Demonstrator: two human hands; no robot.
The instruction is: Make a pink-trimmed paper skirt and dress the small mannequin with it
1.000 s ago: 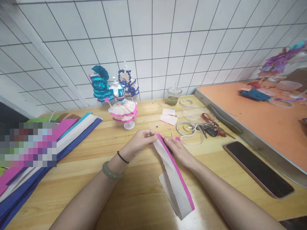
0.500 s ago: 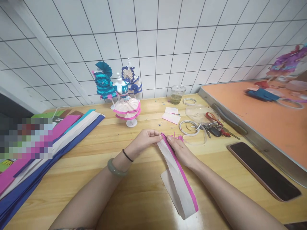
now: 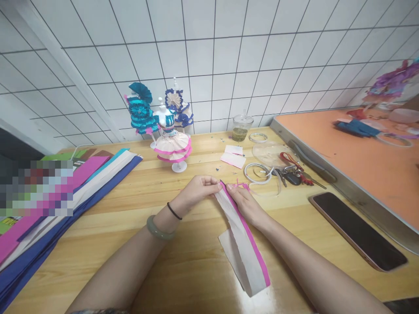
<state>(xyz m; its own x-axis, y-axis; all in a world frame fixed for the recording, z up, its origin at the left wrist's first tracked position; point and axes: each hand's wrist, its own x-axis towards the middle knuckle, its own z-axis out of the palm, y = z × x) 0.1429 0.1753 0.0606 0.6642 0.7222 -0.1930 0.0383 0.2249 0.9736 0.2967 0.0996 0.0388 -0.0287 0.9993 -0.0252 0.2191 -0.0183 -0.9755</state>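
A long strip of cream crepe paper (image 3: 240, 233) with a bright pink edge hangs in a loop over the table, toward me. At its upper end, my left hand (image 3: 205, 188) pinches the corner between thumb and fingers. Close beside it, my right hand (image 3: 242, 199) grips the pink edge, thumb on top; its other fingers are mostly hidden. Pink scraps (image 3: 242, 185) lie just behind the right hand. Beyond both hands stands a small white dress form (image 3: 172, 144) in a cream paper skirt with pink trim and a teal bodice.
Folded crepe sheets (image 3: 108, 179) lie at left. Behind are a teal-dressed form (image 3: 140, 109), a cream-and-navy one (image 3: 180, 107) and a lidded cup (image 3: 242, 128). Paper pieces (image 3: 233, 157), tape rings (image 3: 258, 172), keys (image 3: 293, 176) and a phone (image 3: 358, 231) lie right, beside an orange board (image 3: 347, 152).
The view has shifted very slightly. Both hands keep their hold on the crepe paper strip, and its hanging loop has barely moved.
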